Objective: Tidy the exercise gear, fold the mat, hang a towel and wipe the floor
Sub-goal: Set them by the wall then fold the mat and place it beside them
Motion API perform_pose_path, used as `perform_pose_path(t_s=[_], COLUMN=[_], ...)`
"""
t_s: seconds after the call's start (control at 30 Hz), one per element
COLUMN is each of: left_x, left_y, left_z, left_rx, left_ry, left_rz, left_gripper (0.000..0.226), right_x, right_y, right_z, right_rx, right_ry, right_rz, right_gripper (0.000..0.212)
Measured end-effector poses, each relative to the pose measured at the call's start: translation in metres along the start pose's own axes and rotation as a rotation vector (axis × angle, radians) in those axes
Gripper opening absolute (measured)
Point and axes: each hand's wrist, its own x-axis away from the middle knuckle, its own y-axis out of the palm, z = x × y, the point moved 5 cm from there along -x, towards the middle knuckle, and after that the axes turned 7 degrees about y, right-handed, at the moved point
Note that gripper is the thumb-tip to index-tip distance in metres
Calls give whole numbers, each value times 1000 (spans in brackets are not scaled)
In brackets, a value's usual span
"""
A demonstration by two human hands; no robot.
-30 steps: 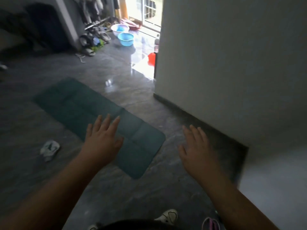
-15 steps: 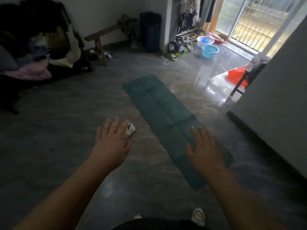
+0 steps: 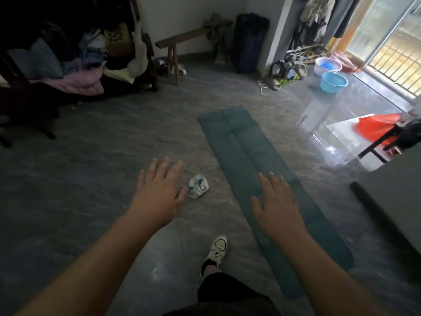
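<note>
A long dark green mat [image 3: 246, 151] lies flat on the grey floor, running from the middle of the room toward me on the right. My right hand [image 3: 276, 207] hovers over its near half, fingers spread, holding nothing. My left hand [image 3: 157, 192] is stretched out palm down to the left of the mat, also empty. A crumpled white and blue cloth [image 3: 198, 186] lies on the floor just right of my left thumb, between the hand and the mat.
A wooden bench [image 3: 180, 39] and a heap of clothes [image 3: 75, 65] stand at the back left. Two basins [image 3: 333, 82] and shoes [image 3: 284, 74] sit near the bright doorway. A grey wall corner [image 3: 391, 197] juts in at right. My white shoe [image 3: 216, 250] is below.
The view has swung left and closer: the mat now runs under my right hand, and the crumpled cloth shows beside my left hand instead of being half hidden by it.
</note>
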Motion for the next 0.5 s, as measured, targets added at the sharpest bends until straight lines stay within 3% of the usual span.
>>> perform_pose_path(t_s=[0.3,0.5], left_x=[-186,-277], left_y=[-11,1], left_z=[-19,-20], left_rx=[-39,-20], left_ry=[51,130], left_rz=[-55,-153], left_gripper=[71,70], right_x=[-188,-256], right_y=[16,16], right_z=[-19,-20], right_rx=[-20,-28], right_ry=[41,143], right_rz=[-98,-118], right_gripper=[66,66])
